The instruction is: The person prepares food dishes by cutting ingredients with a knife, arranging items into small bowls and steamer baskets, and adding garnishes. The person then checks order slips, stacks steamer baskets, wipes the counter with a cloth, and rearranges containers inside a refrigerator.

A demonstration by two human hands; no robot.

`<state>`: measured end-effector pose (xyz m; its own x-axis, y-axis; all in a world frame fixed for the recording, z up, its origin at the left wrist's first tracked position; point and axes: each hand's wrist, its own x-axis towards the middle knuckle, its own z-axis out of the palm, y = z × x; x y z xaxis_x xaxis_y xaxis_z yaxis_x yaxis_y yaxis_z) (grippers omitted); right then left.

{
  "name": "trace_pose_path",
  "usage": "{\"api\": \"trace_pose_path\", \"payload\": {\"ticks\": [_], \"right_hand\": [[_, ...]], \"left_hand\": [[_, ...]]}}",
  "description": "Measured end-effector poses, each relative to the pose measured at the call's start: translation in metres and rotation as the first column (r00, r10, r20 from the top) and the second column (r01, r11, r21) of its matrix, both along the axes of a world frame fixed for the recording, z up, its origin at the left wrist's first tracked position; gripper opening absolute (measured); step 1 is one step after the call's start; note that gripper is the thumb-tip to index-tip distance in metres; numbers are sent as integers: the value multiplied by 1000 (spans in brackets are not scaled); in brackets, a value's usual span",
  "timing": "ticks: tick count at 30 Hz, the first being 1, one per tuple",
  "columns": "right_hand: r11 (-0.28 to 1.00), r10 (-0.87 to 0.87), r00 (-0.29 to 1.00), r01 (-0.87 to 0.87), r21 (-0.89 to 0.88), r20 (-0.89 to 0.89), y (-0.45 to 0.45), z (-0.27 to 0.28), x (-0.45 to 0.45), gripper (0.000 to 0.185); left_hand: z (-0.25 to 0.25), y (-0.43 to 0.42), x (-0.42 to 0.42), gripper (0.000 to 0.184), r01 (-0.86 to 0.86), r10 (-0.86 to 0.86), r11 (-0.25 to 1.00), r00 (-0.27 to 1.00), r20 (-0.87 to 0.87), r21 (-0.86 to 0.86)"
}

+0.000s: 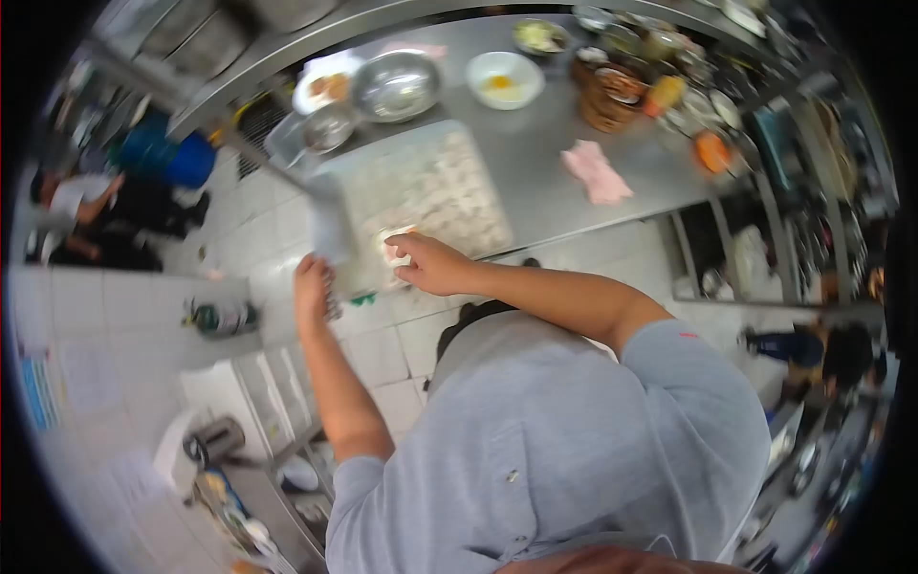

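A wide translucent tray (359,196) stands at the front left of the steel table, with several rows of small pale pieces (454,187) in it. Over its near left part, my right hand (435,266) pinches a small whitish piece (394,247) with a bit of orange at its top. My left hand (311,282) is closed beside the tray's left side, just below a bluish translucent sheet or lid (330,220); what it holds is too blurred to tell. A patterned silvery item (333,295) shows next to that hand.
Behind the tray are metal bowls (397,88) (328,127) and a white bowl (505,80) with yellow content. A pink cloth (597,172) lies to the right, near a brown basket (609,100) and jars. A person (86,201) is at the far left, another (841,354) at the far right.
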<state>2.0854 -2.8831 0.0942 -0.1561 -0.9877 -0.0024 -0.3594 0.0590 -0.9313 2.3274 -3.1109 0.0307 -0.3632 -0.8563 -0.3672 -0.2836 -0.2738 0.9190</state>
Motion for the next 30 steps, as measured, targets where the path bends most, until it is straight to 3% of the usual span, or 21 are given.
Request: {"api": "trace_pose_path", "payload": {"ticks": [1, 4, 6, 7, 8, 9, 10, 11, 12, 13, 15, 16, 18, 19, 21, 22, 23, 25, 27, 29, 30], "right_hand": [[999, -50, 999, 51, 13, -21, 15, -1, -20, 52], [923, -384, 830, 345, -170, -404, 47, -11, -77, 51], [832, -499, 682, 550, -75, -535, 60, -7, -101, 52], [798, -522, 641, 600, -56, -563, 65, -18, -114, 54], [772, -532, 617, 635, -32, -580, 67, -42, -124, 56], [762, -582, 628, 643, -78, -516, 70, -72, -138, 54], [745, -630, 635, 657, -117, -447, 75, -96, -144, 53], [737, -644, 702, 676, 1, -304, 81, -80, -145, 47], [743, -638, 717, 669, 20, -280, 88, -72, -147, 44], [744, -637, 725, 667, 37, -263, 95, -64, -151, 42], [731, -637, 705, 680, 46, -312, 115, -52, -158, 39], [735, -631, 709, 677, 52, -315, 128, -47, -165, 39], [761, -457, 700, 627, 166, -549, 158, -41, -181, 39], [759, -458, 699, 629, 167, -549, 176, -47, -195, 39], [902, -263, 697, 424, 88, -667, 211, -67, -218, 40], [798, -281, 763, 522, 300, -582, 215, -57, -231, 41], [783, -301, 750, 547, 296, -589, 212, -55, -244, 41], [733, -343, 671, 629, 260, -657, 215, -45, -278, 41], [762, -446, 526, 647, 1, -724, 207, -44, -304, 38], [821, -424, 474, 562, -106, -772, 198, -54, -331, 45], [812, -437, 462, 571, -119, -772, 193, -73, -334, 45]], "left_hand": [[-10, -12, 6, 17, 5, -6, 1000, 1000, 18, 17], [-16, -19, 0, 16, 44, -46, 998, 998, 45, 41], [-25, -19, -17, 18, -13, 11, 999, 997, 72, 32], [-22, -16, -24, 20, 32, -21, 997, 988, 156, -70], [-16, -17, -25, 23, 72, -27, 983, 966, 259, -166], [-20, -23, -26, 31, 153, 13, 941, 875, 484, -302], [-28, -31, -21, 36, 233, -13, 899, 861, 508, -372], [-19, -32, -23, 38, 307, -8, 866, 797, 604, -394], [-6, -25, -28, 41, 332, 41, 841, 749, 662, -428], [0, -28, -29, 44, 344, -33, 886, 715, 698, -310], [-2, -29, -30, 47, 416, -58, 867, 630, 774, -274], [4, -26, -32, 47, 412, -60, 871, 629, 775, -267], [25, -22, -39, 51, 448, -105, 873, 556, 825, -191], [27, -19, -39, 51, 451, -107, 872, 555, 825, -190], [29, -9, -33, 51, 374, 30, 865, 627, 778, -334], [14, -12, -22, 50, 357, 106, 824, 666, 739, -440], [-3, -16, -11, 48, 342, 165, 770, 709, 685, -539], [19, 0, -11, 42, 313, 204, 761, 716, 667, -569], [49, 20, -10, 40, 269, 172, 826, 717, 675, -496], [58, 38, -8, 33, 280, 236, 677, 793, 562, -681], [71, 49, -15, 33, 283, 231, 667, 801, 552, -689]]}}
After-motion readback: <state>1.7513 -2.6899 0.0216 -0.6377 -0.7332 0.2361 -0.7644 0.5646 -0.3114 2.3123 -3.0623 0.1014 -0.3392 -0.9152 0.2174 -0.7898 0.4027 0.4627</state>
